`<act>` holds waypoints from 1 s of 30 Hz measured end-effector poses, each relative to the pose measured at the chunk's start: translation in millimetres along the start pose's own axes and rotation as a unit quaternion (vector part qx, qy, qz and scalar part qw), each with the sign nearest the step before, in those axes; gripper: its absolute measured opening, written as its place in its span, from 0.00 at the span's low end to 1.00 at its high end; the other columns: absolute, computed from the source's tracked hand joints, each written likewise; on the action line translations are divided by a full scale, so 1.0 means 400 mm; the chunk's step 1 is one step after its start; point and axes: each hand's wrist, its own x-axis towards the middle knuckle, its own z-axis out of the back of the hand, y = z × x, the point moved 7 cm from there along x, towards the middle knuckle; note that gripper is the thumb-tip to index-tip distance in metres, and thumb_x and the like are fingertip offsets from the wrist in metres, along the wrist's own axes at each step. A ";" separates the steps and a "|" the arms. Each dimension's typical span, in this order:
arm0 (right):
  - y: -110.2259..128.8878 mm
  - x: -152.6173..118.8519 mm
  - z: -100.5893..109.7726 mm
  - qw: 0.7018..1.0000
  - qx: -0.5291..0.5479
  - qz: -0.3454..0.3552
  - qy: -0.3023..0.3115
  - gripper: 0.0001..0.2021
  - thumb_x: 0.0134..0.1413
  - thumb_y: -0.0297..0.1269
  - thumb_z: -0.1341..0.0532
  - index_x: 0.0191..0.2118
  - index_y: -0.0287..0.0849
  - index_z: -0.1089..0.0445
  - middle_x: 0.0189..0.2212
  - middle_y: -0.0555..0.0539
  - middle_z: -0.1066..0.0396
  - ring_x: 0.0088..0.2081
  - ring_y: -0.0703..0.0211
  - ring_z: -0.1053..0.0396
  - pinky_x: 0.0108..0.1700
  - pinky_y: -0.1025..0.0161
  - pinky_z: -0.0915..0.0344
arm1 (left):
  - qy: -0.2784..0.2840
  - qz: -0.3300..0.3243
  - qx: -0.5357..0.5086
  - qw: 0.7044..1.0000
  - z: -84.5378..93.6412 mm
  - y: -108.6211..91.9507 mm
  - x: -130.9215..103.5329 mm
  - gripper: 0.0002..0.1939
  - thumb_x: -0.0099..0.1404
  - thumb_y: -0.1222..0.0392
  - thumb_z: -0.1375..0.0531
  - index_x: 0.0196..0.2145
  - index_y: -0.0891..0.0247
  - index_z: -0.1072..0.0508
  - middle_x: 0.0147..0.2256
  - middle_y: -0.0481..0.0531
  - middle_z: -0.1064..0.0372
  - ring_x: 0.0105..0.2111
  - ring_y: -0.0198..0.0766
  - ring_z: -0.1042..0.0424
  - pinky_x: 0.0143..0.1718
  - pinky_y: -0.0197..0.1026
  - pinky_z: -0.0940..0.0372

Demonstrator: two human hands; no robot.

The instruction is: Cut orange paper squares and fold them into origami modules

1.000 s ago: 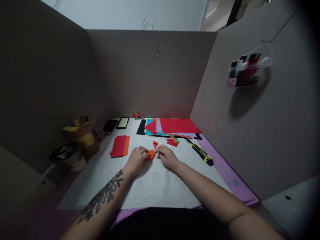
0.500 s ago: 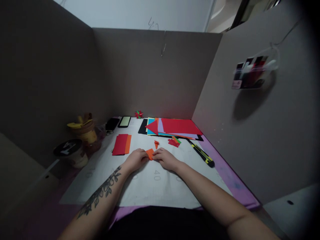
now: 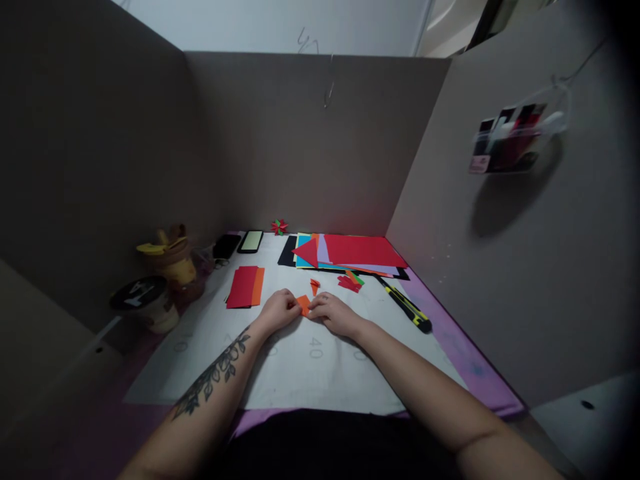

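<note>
A small piece of orange paper (image 3: 303, 305) lies between my hands on the white mat. My left hand (image 3: 280, 311) pinches its left side with curled fingers. From the right, my right hand (image 3: 334, 313) is closed on the paper's other edge, fingertips pressed down. Just beyond sits a small folded orange paper piece (image 3: 315, 287). A little pile of red, orange and green paper pieces (image 3: 351, 283) rests past my right hand. Red and orange paper strips (image 3: 244, 287) are stacked beyond my left hand.
At the back right lies a stack of coloured sheets (image 3: 363, 251). A yellow and black utility knife (image 3: 407, 307) is on the right. Two phones (image 3: 251, 241) (image 3: 227, 247) and a red-green paper star (image 3: 279, 227) are at the back. A lidded cup (image 3: 145, 300) stands left.
The whole view has shifted slightly. Both hands stay at the orange paper, and my left fingers have curled a little tighter at its edge.
</note>
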 end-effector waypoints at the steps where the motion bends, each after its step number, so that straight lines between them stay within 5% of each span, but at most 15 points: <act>1: -0.001 0.000 0.001 1.000 0.005 -0.003 -0.001 0.14 0.49 0.22 0.42 0.37 0.47 0.24 0.39 0.46 0.27 0.43 0.56 0.35 0.48 0.56 0.40 | -0.005 0.013 0.006 1.000 0.000 0.003 0.000 0.11 0.56 0.57 0.45 0.24 0.65 0.26 0.30 0.53 0.33 0.31 0.36 0.34 0.33 0.37 0.41; 11: 0.002 -0.002 0.003 0.999 0.031 -0.007 0.005 0.23 0.44 0.16 0.45 0.43 0.46 0.27 0.39 0.47 0.27 0.42 0.57 0.34 0.48 0.57 0.40 | -0.010 0.039 0.023 0.999 -0.001 0.002 -0.002 0.11 0.55 0.57 0.45 0.23 0.65 0.26 0.31 0.53 0.33 0.32 0.37 0.35 0.32 0.37 0.41; 30: -0.010 -0.006 -0.007 1.000 0.030 -0.004 0.001 0.17 0.51 0.22 0.43 0.41 0.50 0.25 0.39 0.48 0.27 0.41 0.58 0.34 0.48 0.58 0.39 | -0.015 0.066 0.053 0.996 -0.002 0.001 0.001 0.10 0.55 0.57 0.44 0.24 0.66 0.27 0.31 0.53 0.31 0.32 0.37 0.35 0.30 0.37 0.45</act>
